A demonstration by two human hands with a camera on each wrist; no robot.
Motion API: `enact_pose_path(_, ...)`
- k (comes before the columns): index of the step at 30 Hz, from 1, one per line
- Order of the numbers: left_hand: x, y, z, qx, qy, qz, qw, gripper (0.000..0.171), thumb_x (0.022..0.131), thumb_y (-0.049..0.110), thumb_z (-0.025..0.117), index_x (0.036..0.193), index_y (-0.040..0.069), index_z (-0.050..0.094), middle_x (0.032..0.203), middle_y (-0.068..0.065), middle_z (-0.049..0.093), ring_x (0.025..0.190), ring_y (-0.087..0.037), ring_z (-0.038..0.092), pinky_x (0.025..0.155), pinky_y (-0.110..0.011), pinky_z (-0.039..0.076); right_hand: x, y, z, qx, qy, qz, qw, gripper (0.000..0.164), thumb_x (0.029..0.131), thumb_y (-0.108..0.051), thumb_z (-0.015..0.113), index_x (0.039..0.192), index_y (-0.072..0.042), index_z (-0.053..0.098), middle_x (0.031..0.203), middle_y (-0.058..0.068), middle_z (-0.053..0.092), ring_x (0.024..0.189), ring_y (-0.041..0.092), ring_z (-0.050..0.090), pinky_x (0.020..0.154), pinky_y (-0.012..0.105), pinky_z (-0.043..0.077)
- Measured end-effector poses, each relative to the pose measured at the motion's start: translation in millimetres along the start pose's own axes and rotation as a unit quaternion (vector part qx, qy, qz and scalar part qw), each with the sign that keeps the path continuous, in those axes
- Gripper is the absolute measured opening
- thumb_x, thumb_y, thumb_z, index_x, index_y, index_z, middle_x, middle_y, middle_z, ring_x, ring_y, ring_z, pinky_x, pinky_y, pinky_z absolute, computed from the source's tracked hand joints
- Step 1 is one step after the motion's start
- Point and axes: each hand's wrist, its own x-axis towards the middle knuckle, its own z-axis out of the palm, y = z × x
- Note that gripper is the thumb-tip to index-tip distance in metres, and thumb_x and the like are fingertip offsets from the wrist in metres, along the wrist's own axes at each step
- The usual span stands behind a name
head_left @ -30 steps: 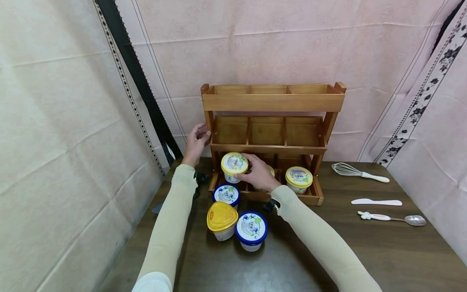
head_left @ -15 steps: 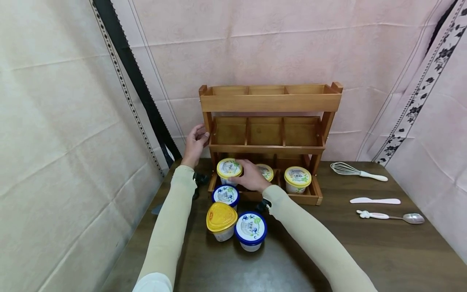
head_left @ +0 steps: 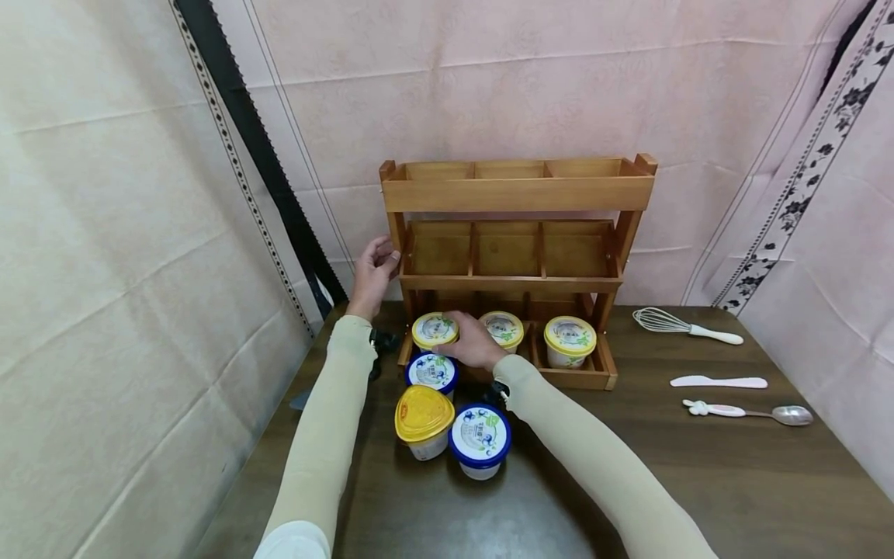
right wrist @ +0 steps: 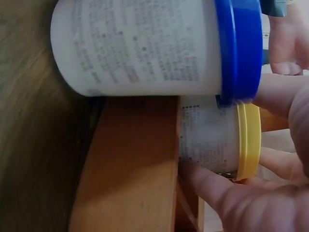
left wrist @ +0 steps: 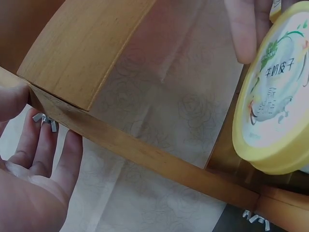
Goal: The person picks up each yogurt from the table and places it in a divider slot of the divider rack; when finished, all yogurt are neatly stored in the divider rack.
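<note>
My right hand (head_left: 472, 341) grips a yellow-lidded tub (head_left: 433, 329) in the left compartment of the bottom tier of a wooden rack (head_left: 517, 196). In the right wrist view, thumb and fingers lie around this tub (right wrist: 210, 130). My left hand (head_left: 373, 278) holds the rack's left upright (left wrist: 140, 150), thumb on one side and fingers on the other. Two more yellow-lidded tubs, one in the middle (head_left: 504, 330) and one on the right (head_left: 570, 341), stand in the same tier. Directly before the rack stands a blue-lidded tub (head_left: 431, 373), close to my right hand.
On the table (head_left: 573, 473), a deeper-yellow-lidded tub (head_left: 424, 419) and another blue-lidded tub (head_left: 480, 441) stand nearer to me. A whisk (head_left: 687, 326), a white knife (head_left: 719, 383) and a spoon (head_left: 750, 413) lie at the right. Cloth curtains (head_left: 531, 85) enclose the table.
My right hand has lowered the yellow-lidded tub, moving slightly left, into the rack's bottom left compartment. The middle tub has come into fuller view. My left hand stays on the upright.
</note>
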Motion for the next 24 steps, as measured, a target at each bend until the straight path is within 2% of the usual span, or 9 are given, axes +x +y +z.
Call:
enact_pose_path(12, 2.3, -3.2, -0.1, 0.006, 0.002, -0.001, 1.0, 0.043, 0.107, 0.023, 0.064, 0.15, 0.023, 0.057, 0.138, -0.008, 0.06, 0.117, -0.019, 0.058, 0.104, -0.04, 0.057, 3, 2, 5, 0.016, 0.006, 0.021, 1.0, 0.074, 0.095, -0.034, 0.079, 0.156, -0.009, 0.046, 0.157, 0.017, 0.051, 0.144, 0.036, 0.05, 0.122, 0.052, 0.04)
enact_pose_path(24, 1.3, -1.9, -0.4, 0.007, 0.0, 0.0, 1.0, 0.043, 0.107, 0.022, 0.064, 0.15, 0.022, 0.056, 0.142, -0.01, 0.059, 0.121, -0.02, 0.058, 0.11, -0.048, 0.054, -6, -6, -5, 0.03, 0.009, 0.009, 0.999, 0.076, 0.095, -0.035, 0.078, 0.158, -0.01, 0.044, 0.16, 0.015, 0.049, 0.145, 0.035, 0.049, 0.121, 0.054, 0.041)
